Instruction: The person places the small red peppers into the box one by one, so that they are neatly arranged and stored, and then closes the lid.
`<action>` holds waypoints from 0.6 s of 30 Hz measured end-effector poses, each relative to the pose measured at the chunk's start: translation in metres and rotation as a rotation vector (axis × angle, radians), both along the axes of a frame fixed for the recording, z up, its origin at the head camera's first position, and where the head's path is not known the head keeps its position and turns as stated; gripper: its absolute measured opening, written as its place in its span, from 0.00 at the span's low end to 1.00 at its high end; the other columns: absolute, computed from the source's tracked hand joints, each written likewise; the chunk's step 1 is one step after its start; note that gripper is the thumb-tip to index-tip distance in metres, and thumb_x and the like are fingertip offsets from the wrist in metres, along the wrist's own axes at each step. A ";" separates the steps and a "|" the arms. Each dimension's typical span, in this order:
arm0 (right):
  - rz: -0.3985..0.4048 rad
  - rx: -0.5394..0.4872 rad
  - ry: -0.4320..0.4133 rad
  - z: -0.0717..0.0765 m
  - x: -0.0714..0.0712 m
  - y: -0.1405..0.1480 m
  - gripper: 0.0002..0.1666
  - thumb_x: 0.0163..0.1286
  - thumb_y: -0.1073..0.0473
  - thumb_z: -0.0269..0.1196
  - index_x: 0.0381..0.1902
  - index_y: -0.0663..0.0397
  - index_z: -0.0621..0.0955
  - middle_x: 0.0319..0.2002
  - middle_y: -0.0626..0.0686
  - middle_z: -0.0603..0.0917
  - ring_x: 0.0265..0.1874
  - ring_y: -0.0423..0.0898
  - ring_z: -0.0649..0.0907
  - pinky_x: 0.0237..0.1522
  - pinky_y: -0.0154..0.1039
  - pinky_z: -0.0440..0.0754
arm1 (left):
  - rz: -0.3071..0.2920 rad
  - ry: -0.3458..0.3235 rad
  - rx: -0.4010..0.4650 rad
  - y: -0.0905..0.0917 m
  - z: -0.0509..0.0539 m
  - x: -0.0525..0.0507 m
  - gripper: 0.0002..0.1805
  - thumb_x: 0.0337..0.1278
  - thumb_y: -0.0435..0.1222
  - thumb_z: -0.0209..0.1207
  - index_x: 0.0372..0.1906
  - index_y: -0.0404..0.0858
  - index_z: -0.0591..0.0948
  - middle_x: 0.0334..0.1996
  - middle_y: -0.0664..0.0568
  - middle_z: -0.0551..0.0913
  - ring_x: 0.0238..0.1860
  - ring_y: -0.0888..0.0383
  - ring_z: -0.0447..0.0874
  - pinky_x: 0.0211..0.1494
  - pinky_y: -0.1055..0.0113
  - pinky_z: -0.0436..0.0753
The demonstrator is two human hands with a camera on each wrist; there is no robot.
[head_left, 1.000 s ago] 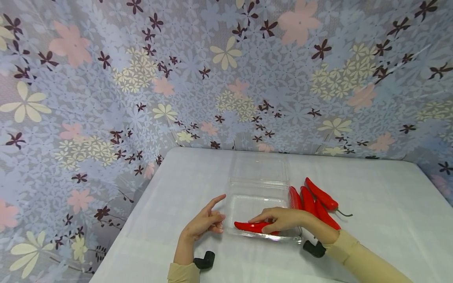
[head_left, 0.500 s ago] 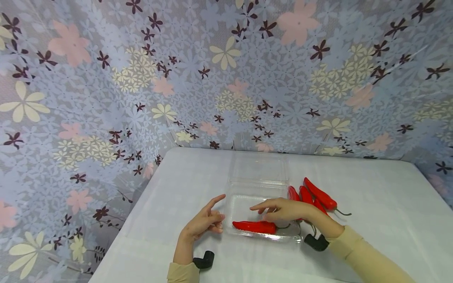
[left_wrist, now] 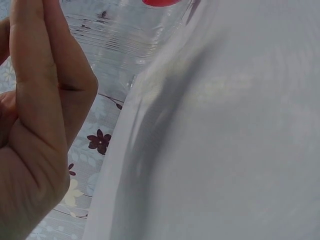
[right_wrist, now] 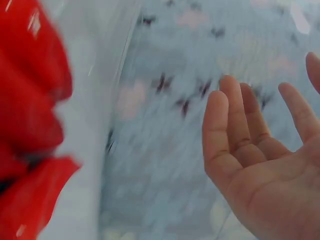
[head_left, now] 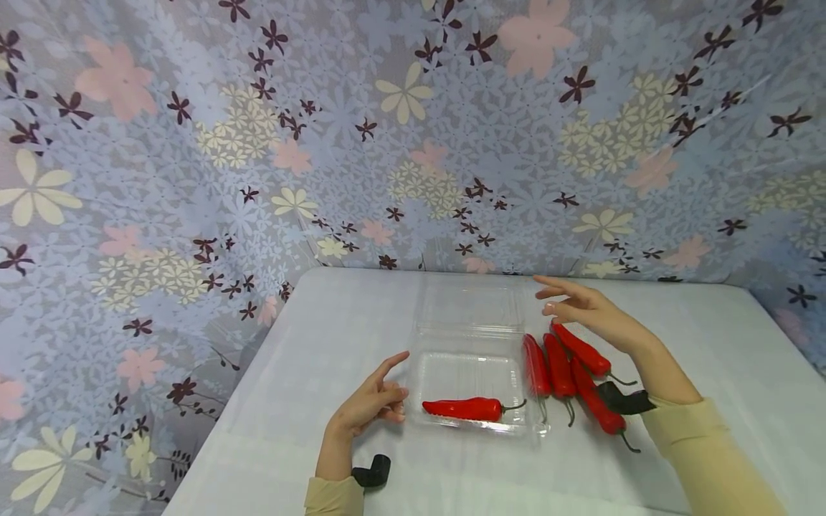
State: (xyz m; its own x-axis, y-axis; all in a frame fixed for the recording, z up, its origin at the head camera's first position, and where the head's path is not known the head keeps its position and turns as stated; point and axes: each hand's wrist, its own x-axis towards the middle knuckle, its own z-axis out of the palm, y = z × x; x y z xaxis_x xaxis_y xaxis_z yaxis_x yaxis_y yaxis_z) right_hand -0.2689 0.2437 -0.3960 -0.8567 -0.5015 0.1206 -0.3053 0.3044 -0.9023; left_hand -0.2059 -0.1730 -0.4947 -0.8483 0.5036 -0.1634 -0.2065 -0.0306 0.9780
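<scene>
My right grip (head_left: 590, 313) hangs with fingers loosely extended, holding nothing, above the tip of the nearest of four loose red peppers (head_left: 558, 367); the right wrist view shows these blurred and cut off. One pepper (head_left: 464, 409) lies in the clear container (head_left: 474, 374), along its near wall, only a sliver showing from my left wrist. My left grip (head_left: 369, 408) is unfilled, forefinger extended beside the container; whether it touches, I cannot tell. The transparent lid's (head_left: 472, 307) edges are faint.

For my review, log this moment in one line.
left hand: beside clear plastic box; right hand: empty, near long red peppers; box: open, one pepper inside
</scene>
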 end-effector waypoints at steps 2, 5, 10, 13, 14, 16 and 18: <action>-0.059 -0.006 -0.032 -0.008 -0.004 0.018 0.32 0.75 0.56 0.52 0.73 0.46 0.58 0.61 0.61 0.68 0.51 0.45 0.78 0.49 0.39 0.80 | 0.000 0.003 0.001 0.000 0.000 -0.001 0.39 0.61 0.27 0.55 0.74 0.45 0.53 0.22 0.50 0.72 0.21 0.61 0.73 0.28 0.68 0.84; -0.145 0.002 -0.089 -0.025 -0.005 0.041 0.34 0.75 0.54 0.52 0.74 0.47 0.55 0.63 0.62 0.65 0.50 0.43 0.78 0.49 0.36 0.80 | 0.002 0.009 -0.003 0.001 0.000 -0.001 0.39 0.62 0.26 0.55 0.74 0.45 0.52 0.22 0.50 0.72 0.21 0.61 0.73 0.28 0.68 0.84; -0.242 0.076 -0.175 -0.056 0.000 0.065 0.39 0.73 0.49 0.54 0.74 0.55 0.52 0.65 0.70 0.61 0.54 0.56 0.75 0.53 0.49 0.78 | 0.004 0.007 -0.009 0.001 -0.001 0.000 0.39 0.62 0.26 0.55 0.74 0.45 0.52 0.22 0.51 0.72 0.21 0.61 0.73 0.29 0.68 0.84; -0.265 0.116 -0.208 -0.072 0.004 0.072 0.39 0.72 0.49 0.54 0.73 0.59 0.54 0.64 0.73 0.61 0.56 0.65 0.72 0.51 0.57 0.77 | 0.008 0.001 -0.009 0.001 0.000 0.000 0.39 0.62 0.26 0.55 0.74 0.46 0.52 0.22 0.51 0.72 0.21 0.61 0.73 0.29 0.68 0.84; -0.271 0.131 -0.219 -0.077 0.005 0.073 0.39 0.71 0.49 0.55 0.72 0.60 0.55 0.63 0.73 0.62 0.56 0.66 0.71 0.50 0.57 0.78 | 0.009 -0.001 -0.008 0.001 0.000 0.001 0.39 0.62 0.26 0.55 0.74 0.47 0.53 0.22 0.51 0.72 0.21 0.61 0.73 0.28 0.68 0.84; -0.279 0.165 -0.240 -0.084 0.007 0.074 0.40 0.70 0.48 0.56 0.72 0.60 0.56 0.62 0.73 0.63 0.56 0.67 0.70 0.47 0.54 0.80 | 0.011 -0.004 -0.008 0.001 0.000 0.001 0.39 0.62 0.26 0.55 0.74 0.47 0.53 0.22 0.51 0.72 0.21 0.61 0.73 0.28 0.68 0.84; -0.286 0.199 -0.257 -0.088 0.008 0.073 0.40 0.69 0.46 0.56 0.71 0.59 0.58 0.62 0.73 0.63 0.56 0.66 0.70 0.45 0.51 0.81 | 0.011 -0.004 -0.007 0.001 0.000 0.001 0.39 0.61 0.26 0.55 0.74 0.46 0.53 0.22 0.51 0.72 0.21 0.61 0.73 0.28 0.68 0.84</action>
State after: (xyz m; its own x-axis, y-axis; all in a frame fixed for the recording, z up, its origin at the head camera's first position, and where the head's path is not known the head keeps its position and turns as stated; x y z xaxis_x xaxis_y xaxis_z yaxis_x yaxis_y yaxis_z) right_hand -0.2607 0.3166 -0.4841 -0.9542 -0.2310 -0.1899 0.0438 0.5203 -0.8529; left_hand -0.2051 -0.1715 -0.4949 -0.8532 0.4931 -0.1700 -0.2099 -0.0262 0.9774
